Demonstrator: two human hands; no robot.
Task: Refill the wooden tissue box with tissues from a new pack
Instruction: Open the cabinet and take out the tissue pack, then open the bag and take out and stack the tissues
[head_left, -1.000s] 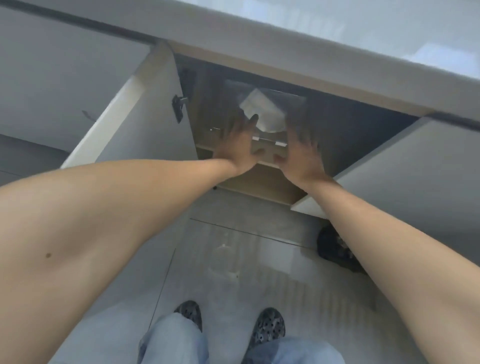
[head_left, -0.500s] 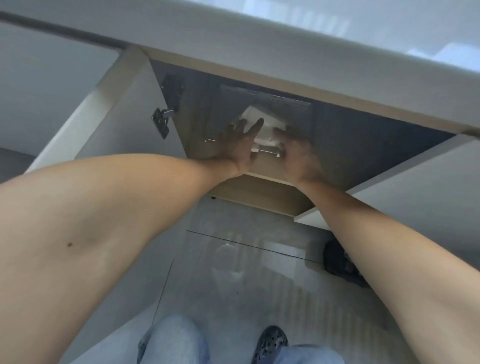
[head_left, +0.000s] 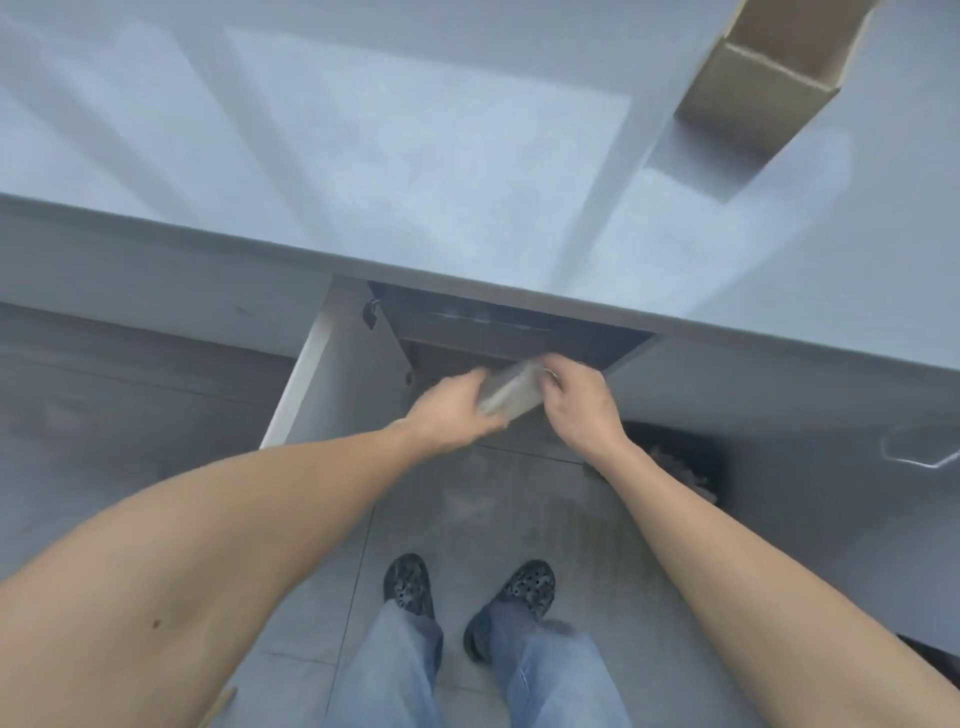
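At frame centre I see my left hand (head_left: 451, 415) and right hand (head_left: 581, 410), each grip closed on an end of the blurred tissue pack (head_left: 511, 396), just outside the open cabinet (head_left: 519, 332). Beyond, upper right, the wooden tissue box (head_left: 748, 98) stands on the table (head_left: 363, 156).

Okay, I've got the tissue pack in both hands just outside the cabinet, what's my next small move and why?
Probably lift the tissue pack up onto the countertop. Both hands, left hand and right hand, already grip it clear of the open cabinet, and the wooden tissue box stands open-topped on the counter, off to the right.
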